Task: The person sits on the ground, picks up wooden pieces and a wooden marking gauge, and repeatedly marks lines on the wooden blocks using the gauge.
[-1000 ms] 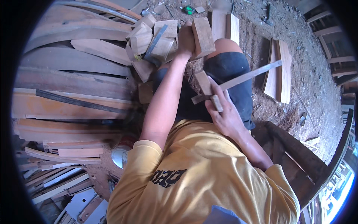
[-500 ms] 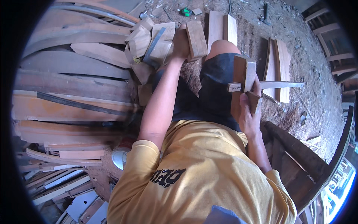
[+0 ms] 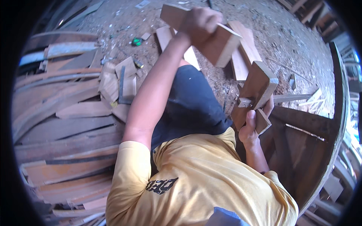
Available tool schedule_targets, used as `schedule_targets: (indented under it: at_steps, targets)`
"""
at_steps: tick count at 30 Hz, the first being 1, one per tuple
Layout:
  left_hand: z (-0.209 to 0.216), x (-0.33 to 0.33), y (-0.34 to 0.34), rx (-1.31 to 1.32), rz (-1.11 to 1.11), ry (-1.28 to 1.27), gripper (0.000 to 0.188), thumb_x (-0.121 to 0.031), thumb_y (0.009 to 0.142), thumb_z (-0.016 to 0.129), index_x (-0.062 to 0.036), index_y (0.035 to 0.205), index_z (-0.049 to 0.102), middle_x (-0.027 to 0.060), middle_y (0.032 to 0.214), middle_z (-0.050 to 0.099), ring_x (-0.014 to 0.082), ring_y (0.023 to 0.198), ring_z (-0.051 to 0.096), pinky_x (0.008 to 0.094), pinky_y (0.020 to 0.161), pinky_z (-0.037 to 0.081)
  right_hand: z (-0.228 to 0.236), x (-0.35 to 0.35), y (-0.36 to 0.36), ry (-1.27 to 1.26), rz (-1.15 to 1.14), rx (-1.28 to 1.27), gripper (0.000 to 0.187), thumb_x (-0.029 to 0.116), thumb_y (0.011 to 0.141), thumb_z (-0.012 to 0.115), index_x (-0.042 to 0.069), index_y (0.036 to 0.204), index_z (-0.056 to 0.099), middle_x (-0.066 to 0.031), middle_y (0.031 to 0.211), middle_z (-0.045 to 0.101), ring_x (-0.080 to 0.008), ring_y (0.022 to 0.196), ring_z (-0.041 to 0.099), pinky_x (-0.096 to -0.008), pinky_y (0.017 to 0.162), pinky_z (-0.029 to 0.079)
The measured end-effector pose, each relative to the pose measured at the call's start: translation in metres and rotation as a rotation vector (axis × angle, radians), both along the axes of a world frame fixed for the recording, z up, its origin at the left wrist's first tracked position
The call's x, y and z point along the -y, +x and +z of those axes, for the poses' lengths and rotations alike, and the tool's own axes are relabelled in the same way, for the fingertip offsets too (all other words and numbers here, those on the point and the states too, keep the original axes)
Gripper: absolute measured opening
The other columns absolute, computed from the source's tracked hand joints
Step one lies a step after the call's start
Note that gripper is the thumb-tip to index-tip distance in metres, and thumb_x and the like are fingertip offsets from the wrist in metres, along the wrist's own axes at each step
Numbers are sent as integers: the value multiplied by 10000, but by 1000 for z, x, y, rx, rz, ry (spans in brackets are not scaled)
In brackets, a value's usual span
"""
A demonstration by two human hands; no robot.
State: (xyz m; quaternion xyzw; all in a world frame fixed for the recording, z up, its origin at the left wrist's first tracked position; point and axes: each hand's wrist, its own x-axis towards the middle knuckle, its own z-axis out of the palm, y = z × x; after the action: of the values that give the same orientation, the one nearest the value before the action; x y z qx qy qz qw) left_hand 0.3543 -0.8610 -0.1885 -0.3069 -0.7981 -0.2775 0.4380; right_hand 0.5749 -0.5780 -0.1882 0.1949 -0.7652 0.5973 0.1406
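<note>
My left hand (image 3: 201, 25) is closed over a thick wooden block (image 3: 222, 44), raised above the ground past my knees. The block is tilted, with its sawn end toward my right. In my right hand (image 3: 252, 128), at my right side, is a wooden tool with a crossbar (image 3: 260, 84); the long, thin bar reaches out to the right. My thumb lies against a smaller angled wooden part (image 3: 263, 121) of what I hold. Whether that part is joined to the tool I cannot tell.
Cut boards (image 3: 241, 62) lie on the dusty ground ahead. Wooden offcuts (image 3: 109, 81) and a dark metal strip (image 3: 121, 84) lie to the left, beside stacked curved planks (image 3: 56, 90). A green tape measure (image 3: 137, 41) is farther ahead. A wooden frame (image 3: 313, 126) stands close on the right.
My left hand has lifted the block from beside the offcuts and carried it up and to the right. The view has turned rightward; my right hand still grips the tool, now tilted differently.
</note>
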Motion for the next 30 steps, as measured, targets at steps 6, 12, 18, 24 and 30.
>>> schedule_targets:
  at_steps: [6,12,18,24,30]
  targets:
    - [-13,-115,-83,278,244,-331,605,-578,1060,369,-260,1497,643,105,1472,672,318,1460,534,432,1279,307,2,-18,2,74,-200,62,803,364,1002,557,-40,1633,267,-172,1531,454,-262,1398,444,-427,1180,330]
    - [-114,34,-71,1287,92,210,818,-592,1017,627,21,1548,522,212,1531,599,322,1449,547,442,1189,438,-12,-50,3,128,-302,191,766,344,1005,557,-53,1617,322,-198,1553,463,-297,1422,455,-449,1189,339]
    - [-324,100,33,1792,627,608,1079,-622,866,748,85,1595,384,355,1636,395,452,1546,377,554,1254,330,-15,-44,2,93,-183,213,747,331,1048,519,-66,1632,277,-233,1595,418,-335,1470,421,-471,1218,309]
    - [-344,29,22,1610,862,693,936,-470,746,897,71,1410,520,375,1510,511,484,1468,460,516,1237,364,-8,-48,15,197,-221,211,757,362,1053,506,-69,1631,273,-233,1587,425,-335,1456,430,-471,1206,322]
    - [-292,-4,2,1323,956,785,678,-377,814,849,12,1311,602,280,1225,719,435,1143,720,505,1024,578,-6,-45,12,124,-197,251,756,353,1050,509,-71,1630,276,-230,1591,420,-336,1445,433,-473,1194,331]
